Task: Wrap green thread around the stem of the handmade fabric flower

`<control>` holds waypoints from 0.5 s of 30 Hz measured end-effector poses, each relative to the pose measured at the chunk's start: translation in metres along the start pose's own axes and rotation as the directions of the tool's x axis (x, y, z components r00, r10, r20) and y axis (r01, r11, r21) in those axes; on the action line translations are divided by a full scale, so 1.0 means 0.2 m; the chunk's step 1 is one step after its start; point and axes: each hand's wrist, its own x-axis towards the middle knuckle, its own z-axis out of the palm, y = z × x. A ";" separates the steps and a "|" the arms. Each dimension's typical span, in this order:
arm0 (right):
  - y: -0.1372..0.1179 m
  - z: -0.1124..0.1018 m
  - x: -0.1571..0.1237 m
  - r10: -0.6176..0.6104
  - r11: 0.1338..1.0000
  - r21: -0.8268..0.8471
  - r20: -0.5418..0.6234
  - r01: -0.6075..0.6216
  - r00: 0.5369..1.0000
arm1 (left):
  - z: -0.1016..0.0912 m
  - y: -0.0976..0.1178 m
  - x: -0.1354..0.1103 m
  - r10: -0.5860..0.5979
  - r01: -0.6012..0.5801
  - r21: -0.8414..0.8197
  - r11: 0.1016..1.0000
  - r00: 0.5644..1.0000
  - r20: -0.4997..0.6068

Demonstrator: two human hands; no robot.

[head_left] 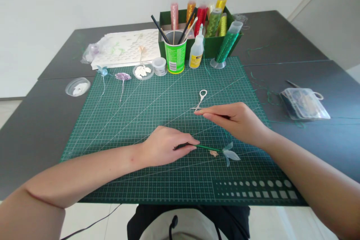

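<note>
My left hand [164, 146] pinches the green stem of a small handmade flower [229, 153] with pale blue petals, which lies on the green cutting mat [140, 120]. My right hand [233, 118] hovers above the mat with its fingers pressed together, their tips right at the blades of small silver scissors [200, 99]. Whether those fingers hold the scissors or a thread I cannot make out.
At the mat's far edge stand a green cup of tools [174, 54], a glue bottle [196, 50], a green box of glitter thread spools [213, 26] and small dishes [143, 71]. Two finished flowers [123, 77] lie at the far left, a clear bag [303, 103] to the right.
</note>
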 end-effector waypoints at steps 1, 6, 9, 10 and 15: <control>0.00 0.00 0.00 0.004 1.000 -0.001 -0.003 -0.004 1.000 | 0.00 0.00 0.00 -0.004 0.004 -0.001 1.000 1.000 -0.012; 0.03 0.01 0.01 0.016 1.000 -0.013 -0.013 -0.017 1.000 | 0.00 0.00 -0.01 0.011 -0.011 0.008 1.000 0.997 -0.075; 0.04 0.01 0.02 0.029 1.000 -0.012 -0.006 -0.029 1.000 | 0.00 -0.01 0.00 0.050 -0.047 0.026 0.999 0.992 -0.117; 0.04 0.01 0.02 0.034 0.999 -0.010 0.001 -0.034 0.999 | 0.00 -0.01 0.00 0.057 -0.053 0.028 0.998 0.990 -0.132; 0.05 0.00 0.02 0.062 0.998 0.008 0.048 -0.063 0.997 | -0.01 -0.01 0.00 0.071 -0.072 0.003 0.997 0.982 -0.173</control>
